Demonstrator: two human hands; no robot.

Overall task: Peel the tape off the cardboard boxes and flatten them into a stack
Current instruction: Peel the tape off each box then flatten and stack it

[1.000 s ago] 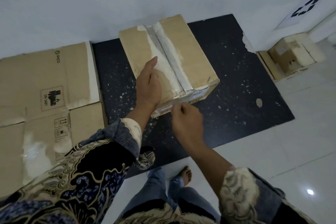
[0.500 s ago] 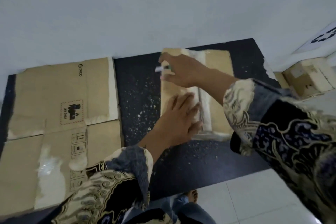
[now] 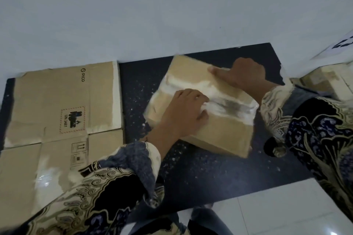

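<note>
Both hands lay on the cardboard box (image 3: 219, 131), which sat at an angle on the dark speckled mat (image 3: 200, 173), near the wall (image 3: 133, 15). Curled fingers of the left hand (image 3: 183, 114) rested on the tape (image 3: 235, 106) that ran along the box's top seam, though motion blur hid whether they pinched it. At the far edge, the right hand (image 3: 242, 76) pressed down with its thumb stretched out along the cardboard; how its other fingers lay could not be told. Bare mat showed on every side of the box, with a strip between it and the flattened cardboard (image 3: 57, 101) lying to the left, whose right edge ran straight and pale where the surface had torn. That sheet was matt brown, creased, printed with a logo and handling marks. The tape looked glossy and whitish, with ragged torn paper beside it. White flecks dotted the mat, and shiny white floor tiles (image 3: 267, 213) met its near edge.
</note>
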